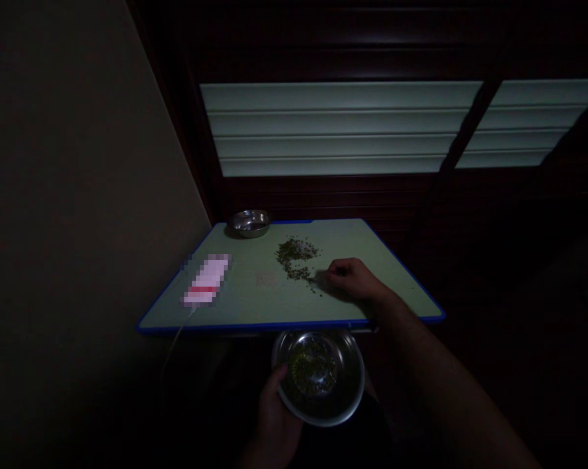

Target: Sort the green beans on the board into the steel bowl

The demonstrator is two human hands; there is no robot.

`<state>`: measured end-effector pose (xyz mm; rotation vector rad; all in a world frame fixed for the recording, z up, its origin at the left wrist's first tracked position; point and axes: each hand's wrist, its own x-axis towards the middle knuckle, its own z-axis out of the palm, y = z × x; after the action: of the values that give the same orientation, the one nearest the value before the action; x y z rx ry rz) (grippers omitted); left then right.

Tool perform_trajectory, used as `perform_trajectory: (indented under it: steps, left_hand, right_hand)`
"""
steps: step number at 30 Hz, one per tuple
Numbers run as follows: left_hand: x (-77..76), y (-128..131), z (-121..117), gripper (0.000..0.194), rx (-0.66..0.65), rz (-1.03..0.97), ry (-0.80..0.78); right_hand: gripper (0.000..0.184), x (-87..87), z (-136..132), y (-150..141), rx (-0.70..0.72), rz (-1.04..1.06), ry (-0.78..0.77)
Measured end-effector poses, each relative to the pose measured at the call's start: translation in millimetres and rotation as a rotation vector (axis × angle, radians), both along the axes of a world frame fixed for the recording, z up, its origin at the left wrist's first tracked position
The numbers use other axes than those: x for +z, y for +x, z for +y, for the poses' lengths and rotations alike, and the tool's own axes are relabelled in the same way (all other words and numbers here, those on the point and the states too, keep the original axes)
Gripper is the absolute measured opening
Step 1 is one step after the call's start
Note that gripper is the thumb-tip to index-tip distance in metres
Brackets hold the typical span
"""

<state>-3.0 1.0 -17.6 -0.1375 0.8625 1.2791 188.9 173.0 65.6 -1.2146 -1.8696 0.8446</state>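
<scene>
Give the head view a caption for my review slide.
Left hand holding a metal bowl by the table, right hand beside scattered green grains.

From here, phone (208,280) is blurring into blocks; metal bowl (350,381) is covering left hand's (280,417) fingers; cable (175,340) is vanishing into darkness.

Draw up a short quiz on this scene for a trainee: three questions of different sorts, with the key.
1. Which hand holds the larger metal bowl below the front edge of the table?
2. True or false: the smaller metal dish stands near the table's far left corner.
3. What is scattered on the table beside the right hand?

Key:
1. The left hand.
2. True.
3. Small greenish grains; the dim picture does not show their exact kind.
</scene>
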Motion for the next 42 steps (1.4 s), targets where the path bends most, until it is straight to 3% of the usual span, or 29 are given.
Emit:
perform_trajectory:
  steps: [9,28,42]
  left_hand:
    - [-2.2,0.1,-0.4,0.027,-0.025,0.001,0.027]
    - [-5.6,-0.9,0.8,0.026,-0.006,-0.034,0.018]
    - [-4.8,0.4,0.3,0.029,-0.011,0.008,-0.006]
  right_hand:
    - [0.020,-3.2,3.4,0.3,-0.086,-0.061,0.040]
    - [0.026,-9.0,8.3,-2.2,-0.044,0.007,0.024]
    - [0.026,-2.4,3.9,-2.2,-0.007,0.019,-0.010]
